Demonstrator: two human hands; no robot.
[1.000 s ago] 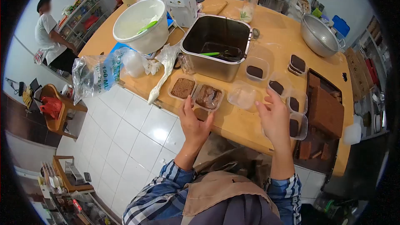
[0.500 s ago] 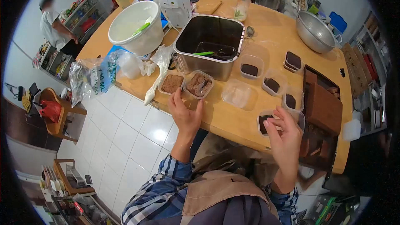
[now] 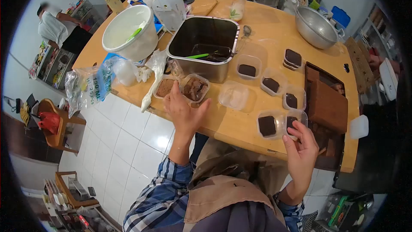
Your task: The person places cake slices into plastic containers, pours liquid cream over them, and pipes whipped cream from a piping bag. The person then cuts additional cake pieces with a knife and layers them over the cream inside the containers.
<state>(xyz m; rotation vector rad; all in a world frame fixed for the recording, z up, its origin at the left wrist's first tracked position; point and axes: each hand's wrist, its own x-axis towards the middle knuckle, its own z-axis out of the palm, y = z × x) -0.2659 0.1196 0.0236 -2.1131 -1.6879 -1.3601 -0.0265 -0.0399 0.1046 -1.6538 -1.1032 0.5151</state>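
My left hand (image 3: 184, 111) is open with its fingers spread, in front of two clear tubs at the table edge. One tub holds a flat brown cake piece (image 3: 165, 87); the other holds broken, dark-smeared cake (image 3: 195, 88). My right hand (image 3: 301, 147) is at the near edge of a clear tub holding a dark chocolate-topped square (image 3: 292, 122). Its thumb and fingers are apart, and I see nothing held; whether they touch the tub I cannot tell. Just left of it stands another tub with a dark square (image 3: 267, 125).
A deep metal pan (image 3: 203, 66) with a green-handled tool stands centrally, a white bowl (image 3: 146, 45) at left. Several tubs, an upturned-looking clear tub (image 3: 233, 96) and a tray with a brown cake slab (image 3: 328, 109) lie right. A person (image 3: 62, 30) stands far left.
My right hand has moved right, from the left tub to the one beside it, and its fingers have parted. The view has shifted slightly. The person at far left has bent forward.
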